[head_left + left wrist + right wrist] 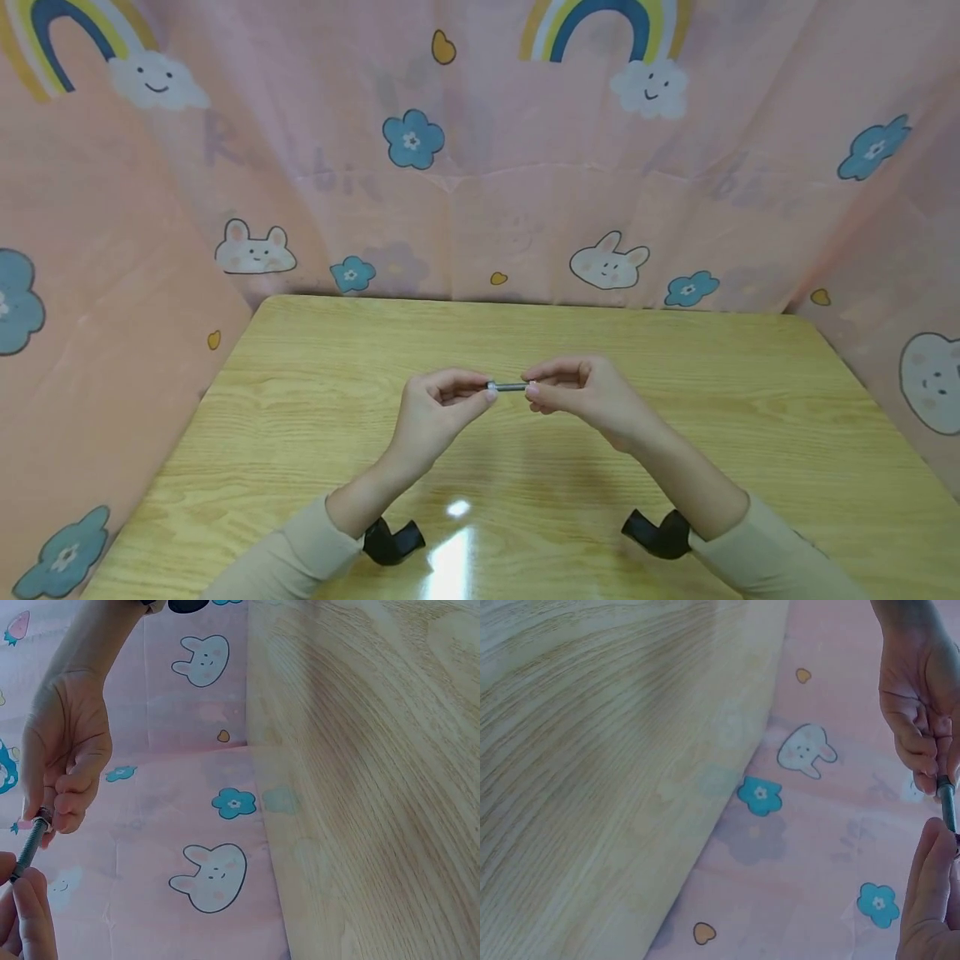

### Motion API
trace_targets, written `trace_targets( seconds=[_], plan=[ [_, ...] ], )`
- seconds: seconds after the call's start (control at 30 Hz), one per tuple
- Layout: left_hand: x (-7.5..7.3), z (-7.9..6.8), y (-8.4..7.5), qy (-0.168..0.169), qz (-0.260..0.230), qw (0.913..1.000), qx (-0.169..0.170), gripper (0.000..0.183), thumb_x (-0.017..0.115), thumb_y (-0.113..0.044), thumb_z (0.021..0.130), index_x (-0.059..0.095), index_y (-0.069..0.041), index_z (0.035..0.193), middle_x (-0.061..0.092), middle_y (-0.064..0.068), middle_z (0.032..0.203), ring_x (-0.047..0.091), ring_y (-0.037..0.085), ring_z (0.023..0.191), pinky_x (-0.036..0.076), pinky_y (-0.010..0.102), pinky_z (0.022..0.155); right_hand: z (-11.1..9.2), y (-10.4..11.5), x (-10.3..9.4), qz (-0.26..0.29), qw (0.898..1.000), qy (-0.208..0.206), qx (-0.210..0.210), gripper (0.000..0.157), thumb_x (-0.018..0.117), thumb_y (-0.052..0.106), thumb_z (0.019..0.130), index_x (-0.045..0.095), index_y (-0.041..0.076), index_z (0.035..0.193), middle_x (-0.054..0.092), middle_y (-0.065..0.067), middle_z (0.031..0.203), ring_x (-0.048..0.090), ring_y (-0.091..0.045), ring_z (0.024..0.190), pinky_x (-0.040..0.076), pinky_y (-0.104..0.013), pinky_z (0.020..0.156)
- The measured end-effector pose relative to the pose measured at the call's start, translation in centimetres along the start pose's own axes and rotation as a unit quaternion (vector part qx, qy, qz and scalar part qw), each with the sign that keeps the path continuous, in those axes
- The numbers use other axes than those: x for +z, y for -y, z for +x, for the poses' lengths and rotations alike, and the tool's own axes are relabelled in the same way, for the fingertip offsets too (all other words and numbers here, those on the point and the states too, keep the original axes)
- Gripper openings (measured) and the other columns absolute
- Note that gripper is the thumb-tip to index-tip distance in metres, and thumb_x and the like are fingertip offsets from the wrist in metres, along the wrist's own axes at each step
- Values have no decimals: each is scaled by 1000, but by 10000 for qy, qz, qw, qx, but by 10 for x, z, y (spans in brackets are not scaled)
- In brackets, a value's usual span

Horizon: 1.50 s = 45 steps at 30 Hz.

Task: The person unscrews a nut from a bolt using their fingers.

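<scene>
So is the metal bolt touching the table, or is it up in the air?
Apart. In the head view both hands, left hand and right hand, pinch the bolt by its ends, with bare table below it.

My light wooden table (300, 400), pale yellowish top with wavy brown grain and rounded far corners, fills the lower half of the head view. The surface is glossy; a bright white glare patch (450, 558) sits near the front edge, with a smaller spot just above it. The far edge and both sides run right up against a pink fabric backdrop (480, 208) printed with bunnies, blue flowers and rainbows. Both wrist views show the same grained top (375, 787) (592, 787) meeting that cloth. I can't see any item lying directly on the wood; my forearms hang above it near the front.
</scene>
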<state>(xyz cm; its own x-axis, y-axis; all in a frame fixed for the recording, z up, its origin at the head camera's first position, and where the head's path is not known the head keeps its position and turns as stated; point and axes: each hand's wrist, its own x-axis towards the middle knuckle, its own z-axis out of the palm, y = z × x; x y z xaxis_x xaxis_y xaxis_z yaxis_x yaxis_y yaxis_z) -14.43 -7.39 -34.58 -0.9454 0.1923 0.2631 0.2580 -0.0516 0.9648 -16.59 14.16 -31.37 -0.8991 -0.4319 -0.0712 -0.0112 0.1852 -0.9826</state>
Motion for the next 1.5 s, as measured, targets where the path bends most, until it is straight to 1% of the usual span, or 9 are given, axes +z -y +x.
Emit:
trace_targets(
  seconds=[0.13,0.23,0.37,0.47,0.6,0.87,1.1,1.3,1.5],
  plan=[
    [0,0,0,23,-26,10000,1,16,68,-2,83,68,6,96,66,14,91,65,17,79,55,30,73,-1,-1,0,-122,9998,-112,-124,31,70,6,83,60,-12,107,67,-7,86,66,-15,78,54,-30,77],
    [-1,0,0,19,-9,10000,-8,16,68,-3,83,68,6,96,67,14,91,65,17,79,55,30,73,-2,-3,1,-223,9992,-101,-303,28,70,4,82,62,-10,105,66,-13,91,65,-16,79,55,-30,75],
    [-1,0,1,12,11,10000,-1,16,68,-3,83,68,6,97,66,14,92,65,17,79,55,30,73,-2,-4,1,-394,9981,4,-473,34,70,6,83,60,-6,113,63,-19,103,65,-19,85,55,-32,75],
    [-1,0,1,-21,20,10000,-3,16,68,-3,83,68,6,96,66,14,91,65,17,79,55,30,73,-1,-4,0,-420,9985,53,-359,36,67,12,87,59,-6,116,64,-19,102,66,-20,85,55,-32,75],
    [-1,0,2,-50,20,10000,-33,15,68,-2,83,68,6,96,67,14,90,66,18,79,56,30,73,0,-4,0,-266,9995,-8,-155,32,63,15,90,61,-10,110,67,-16,90,67,-20,80,55,-34,75],
    [-1,0,2,3,-45,10000,-66,16,68,-2,83,68,7,96,66,15,91,66,17,79,55,30,74,-1,-4,1,-303,9989,-223,-264,26,70,6,82,63,-8,103,66,-9,87,65,-16,77,54,-30,75],
    [-1,0,3,-26,-11,10000,-86,16,68,-2,83,68,6,96,66,14,91,66,17,79,55,29,73,-1,-5,1,-335,9992,-12,-219,37,69,10,84,59,-6,117,64,-15,99,66,-20,84,55,-33,77],
    [-1,-2,4,21,-35,9999,-148,16,69,-2,82,68,6,96,67,14,91,66,17,79,55,30,73,-1,-4,1,-442,9990,-39,-90,28,70,8,82,63,-8,103,67,-11,85,66,-19,77,55,-31,74],
    [1,0,4,-33,3,9996,-267,16,69,-4,82,69,5,96,67,12,90,65,17,78,55,30,73,-1,-5,2,-729,9959,-214,-501,18,71,0,79,66,-4,96,66,-12,88,66,-21,77,56,-31,70]
  ],
)
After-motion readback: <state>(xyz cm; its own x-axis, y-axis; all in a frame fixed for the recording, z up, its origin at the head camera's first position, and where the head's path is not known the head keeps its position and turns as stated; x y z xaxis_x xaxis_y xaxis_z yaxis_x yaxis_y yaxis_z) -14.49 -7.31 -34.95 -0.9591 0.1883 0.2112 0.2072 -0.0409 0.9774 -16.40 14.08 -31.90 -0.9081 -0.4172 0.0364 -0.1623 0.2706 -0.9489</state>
